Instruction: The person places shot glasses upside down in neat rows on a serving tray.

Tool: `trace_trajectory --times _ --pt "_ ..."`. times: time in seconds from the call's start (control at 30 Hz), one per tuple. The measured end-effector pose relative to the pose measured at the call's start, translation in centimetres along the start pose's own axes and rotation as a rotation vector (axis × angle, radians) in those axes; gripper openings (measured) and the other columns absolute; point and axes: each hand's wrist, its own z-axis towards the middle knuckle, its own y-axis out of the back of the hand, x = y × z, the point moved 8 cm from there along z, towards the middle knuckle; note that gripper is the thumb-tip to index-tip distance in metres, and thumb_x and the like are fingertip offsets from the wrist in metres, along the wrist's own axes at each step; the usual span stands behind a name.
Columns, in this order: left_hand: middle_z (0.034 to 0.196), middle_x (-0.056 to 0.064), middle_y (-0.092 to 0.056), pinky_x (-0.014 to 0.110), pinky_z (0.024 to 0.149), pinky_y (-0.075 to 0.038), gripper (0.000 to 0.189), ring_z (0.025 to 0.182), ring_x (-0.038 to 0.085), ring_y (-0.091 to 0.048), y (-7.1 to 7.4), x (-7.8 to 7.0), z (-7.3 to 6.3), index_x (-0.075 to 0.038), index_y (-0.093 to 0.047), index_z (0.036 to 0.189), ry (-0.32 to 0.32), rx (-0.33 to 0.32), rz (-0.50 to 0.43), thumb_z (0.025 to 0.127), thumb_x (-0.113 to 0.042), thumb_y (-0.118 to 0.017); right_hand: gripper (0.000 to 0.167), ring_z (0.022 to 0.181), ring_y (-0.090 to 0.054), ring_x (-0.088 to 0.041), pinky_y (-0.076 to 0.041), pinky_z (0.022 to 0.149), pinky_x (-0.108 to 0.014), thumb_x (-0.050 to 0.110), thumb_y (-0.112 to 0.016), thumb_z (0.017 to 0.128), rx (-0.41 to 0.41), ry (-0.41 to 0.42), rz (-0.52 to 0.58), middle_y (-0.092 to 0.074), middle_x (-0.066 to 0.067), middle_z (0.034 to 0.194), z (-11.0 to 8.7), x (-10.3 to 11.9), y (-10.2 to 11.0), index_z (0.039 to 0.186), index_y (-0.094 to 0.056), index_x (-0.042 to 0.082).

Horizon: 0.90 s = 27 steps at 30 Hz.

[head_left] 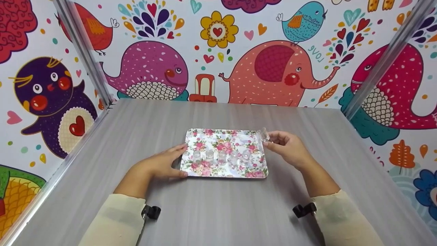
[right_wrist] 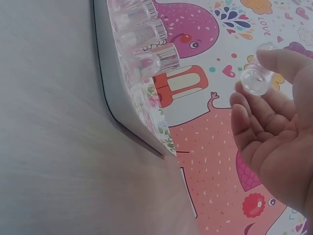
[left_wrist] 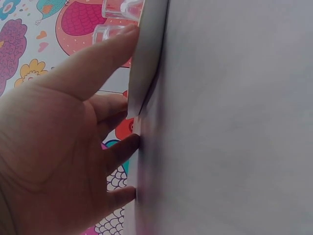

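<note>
A rectangular tray (head_left: 225, 172) with a pink rose print lies on the table. Several small clear cups (head_left: 222, 158) stand in a row across its front half. My left hand (head_left: 158, 164) rests at the tray's left side, fingers spread, with the thumb near the front corner; in the left wrist view the thumb (left_wrist: 93, 66) lies against the rim. Between thumb and fingers, my right hand (head_left: 290, 148) pinches another small clear cup (right_wrist: 257, 81) over the tray's back right corner. In the right wrist view this cup is tilted, apart from the others.
Grey wood-grain table (head_left: 218, 212) surrounds the tray. Panels printed with cartoon animals (head_left: 269, 75) close off the back and both sides, with metal posts (head_left: 87, 54) at the corners. Each sleeve has a black wrist mount (head_left: 152, 212) near its cuff.
</note>
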Motion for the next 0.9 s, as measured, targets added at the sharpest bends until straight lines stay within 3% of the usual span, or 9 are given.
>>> trace_trajectory --times 0.4,0.63,0.9 --pt "0.181 0.001 -0.02 0.068 0.131 -0.023 0.105 0.166 0.042 -0.023 0.2 -0.3 -0.3 -0.016 -0.026 0.172 0.012 -0.006 0.013 0.091 -0.056 -0.081 0.036 0.086 -0.06 -0.018 -0.054 0.072 -0.021 0.034 -0.085 0.094 -0.083 0.064 0.03 -0.068 -0.004 0.097 -0.1 0.1 0.4 0.123 -0.08 0.013" --pt "0.182 0.001 -0.019 0.067 0.131 -0.023 0.106 0.166 0.041 -0.022 0.2 -0.3 -0.3 -0.017 -0.025 0.172 0.016 -0.003 0.015 0.091 -0.055 -0.081 0.042 0.096 -0.068 -0.021 -0.061 0.082 -0.02 0.028 -0.087 0.092 -0.051 0.029 0.049 -0.077 -0.01 0.113 0.1 -0.2 -0.2 0.129 -0.077 0.01" --pt "0.182 0.002 -0.018 0.064 0.133 -0.022 0.106 0.167 0.041 -0.021 0.2 -0.4 -0.3 -0.014 -0.024 0.172 0.004 0.002 0.002 0.092 -0.053 -0.081 0.041 0.103 -0.069 -0.021 -0.06 0.084 -0.019 0.021 -0.084 0.094 0.033 -0.025 -0.008 -0.078 -0.008 0.127 0.1 -0.8 -1.5 0.133 -0.076 0.012"
